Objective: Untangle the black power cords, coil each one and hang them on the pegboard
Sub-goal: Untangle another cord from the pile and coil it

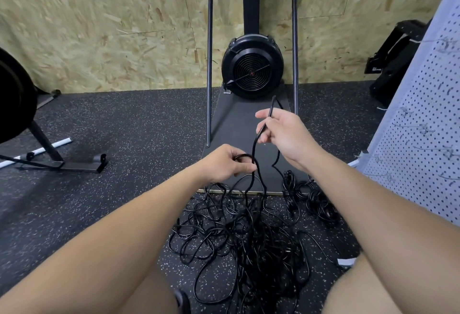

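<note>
A tangle of black power cords (251, 236) lies on the speckled floor between my knees. One cord (254, 147) rises out of it. My left hand (225, 163) grips a small loop of this cord just above the pile. Higher and to the right, my right hand (283, 134) pinches the same cord, whose end sticks up past my fingers. Two coiled bundles (316, 201) lie at the right edge of the pile. The white pegboard (420, 144) with wire hooks stands tilted at the far right.
A black fan machine (252, 65) in a metal frame (209, 65) stands on a dark platform (239, 124) against the chipboard wall ahead. A black stand base (62, 162) and white pipe (39, 150) lie left. A black bag (398, 60) sits behind the pegboard.
</note>
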Tool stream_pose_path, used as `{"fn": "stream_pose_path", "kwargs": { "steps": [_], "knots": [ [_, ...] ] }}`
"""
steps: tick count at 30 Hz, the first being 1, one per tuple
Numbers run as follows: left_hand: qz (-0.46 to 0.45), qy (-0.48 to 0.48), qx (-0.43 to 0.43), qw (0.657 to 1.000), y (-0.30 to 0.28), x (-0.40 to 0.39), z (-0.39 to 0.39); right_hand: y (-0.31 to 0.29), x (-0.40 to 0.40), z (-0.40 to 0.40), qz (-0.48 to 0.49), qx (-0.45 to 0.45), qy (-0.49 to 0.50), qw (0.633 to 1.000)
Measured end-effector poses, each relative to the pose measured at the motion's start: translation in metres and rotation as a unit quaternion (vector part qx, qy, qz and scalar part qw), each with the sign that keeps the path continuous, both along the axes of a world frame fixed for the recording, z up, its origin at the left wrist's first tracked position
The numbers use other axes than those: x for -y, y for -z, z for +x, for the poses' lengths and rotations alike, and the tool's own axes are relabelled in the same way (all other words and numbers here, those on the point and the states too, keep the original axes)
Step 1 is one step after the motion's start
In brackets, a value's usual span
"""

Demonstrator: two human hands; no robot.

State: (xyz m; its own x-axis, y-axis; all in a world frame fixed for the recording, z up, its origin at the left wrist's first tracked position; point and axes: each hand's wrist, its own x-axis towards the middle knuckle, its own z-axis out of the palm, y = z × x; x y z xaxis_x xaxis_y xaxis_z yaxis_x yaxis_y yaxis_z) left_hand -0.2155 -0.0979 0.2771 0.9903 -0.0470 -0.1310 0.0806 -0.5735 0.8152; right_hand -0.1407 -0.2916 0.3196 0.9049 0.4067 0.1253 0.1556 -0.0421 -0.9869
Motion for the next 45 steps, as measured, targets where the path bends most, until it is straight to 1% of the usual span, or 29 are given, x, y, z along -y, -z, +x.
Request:
{"fn": "stream_pose_path", "kwargs": {
  "steps": [2, 4, 7, 11, 13, 15, 20, 22, 24, 26, 28, 29, 31, 33, 34, 39, 42, 45],
  "knots": [
    [0.012, -0.002, 0.007, 1.000, 0.002, -0.001, 0.001, 0.000, 0.000, 0.000, 0.001, -0.012, -0.001, 1.000],
    [0.006, -0.030, 0.011, 0.999, 0.001, -0.003, 0.003, 0.002, 0.001, 0.003, -0.016, -0.021, 0.008, 1.000],
    [-0.045, -0.102, 0.046, 0.993, -0.010, -0.007, 0.007, 0.008, 0.008, 0.004, -0.119, -0.002, -0.006, 0.993],
    [-0.153, -0.151, 0.094, 0.972, -0.021, -0.005, 0.012, 0.020, 0.012, -0.008, -0.267, 0.004, -0.127, 0.955],
    [-0.202, -0.160, 0.107, 0.960, -0.024, -0.003, 0.014, 0.028, 0.006, -0.017, -0.313, -0.003, -0.190, 0.931],
    [-0.222, -0.160, 0.112, 0.955, -0.025, -0.001, 0.015, 0.039, -0.003, -0.022, -0.335, -0.004, -0.217, 0.917],
    [-0.212, -0.155, 0.109, 0.959, -0.024, -0.001, 0.014, 0.057, -0.020, -0.023, -0.339, 0.016, -0.157, 0.928],
    [-0.211, -0.156, 0.112, 0.958, -0.024, -0.002, 0.013, 0.058, -0.023, -0.022, -0.351, 0.034, -0.156, 0.923],
    [-0.189, -0.161, 0.121, 0.961, -0.023, -0.005, 0.013, 0.054, -0.024, -0.022, -0.370, 0.063, -0.148, 0.915],
    [-0.154, -0.160, 0.133, 0.966, -0.022, -0.009, 0.013, 0.049, -0.027, -0.022, -0.351, 0.069, -0.128, 0.925],
    [-0.131, -0.147, 0.125, 0.972, -0.022, -0.014, 0.011, 0.038, -0.028, -0.021, -0.308, 0.073, -0.080, 0.945],
    [-0.107, -0.133, 0.112, 0.979, -0.022, -0.016, 0.010, 0.032, -0.029, -0.020, -0.274, 0.074, -0.047, 0.958],
    [-0.052, -0.100, 0.071, 0.991, -0.019, -0.017, 0.005, 0.019, -0.027, -0.017, -0.175, 0.059, 0.006, 0.983],
    [-0.043, -0.074, 0.037, 0.996, -0.014, -0.018, 0.003, 0.009, -0.023, -0.012, -0.081, 0.033, 0.026, 0.996],
    [-0.044, -0.067, 0.025, 0.996, -0.012, -0.018, 0.002, 0.006, -0.021, -0.011, -0.057, 0.030, 0.031, 0.997],
    [-0.007, -0.033, -0.021, 0.999, -0.008, -0.020, 0.000, 0.003, -0.013, -0.007, -0.007, 0.014, 0.053, 0.998],
    [-0.022, -0.001, -0.063, 0.998, -0.006, -0.020, -0.003, 0.005, -0.009, -0.006, 0.001, 0.000, 0.049, 0.999],
    [-0.059, 0.006, -0.081, 0.995, -0.007, -0.023, -0.002, 0.010, -0.008, -0.006, -0.009, -0.015, 0.050, 0.999]
  ]
}}
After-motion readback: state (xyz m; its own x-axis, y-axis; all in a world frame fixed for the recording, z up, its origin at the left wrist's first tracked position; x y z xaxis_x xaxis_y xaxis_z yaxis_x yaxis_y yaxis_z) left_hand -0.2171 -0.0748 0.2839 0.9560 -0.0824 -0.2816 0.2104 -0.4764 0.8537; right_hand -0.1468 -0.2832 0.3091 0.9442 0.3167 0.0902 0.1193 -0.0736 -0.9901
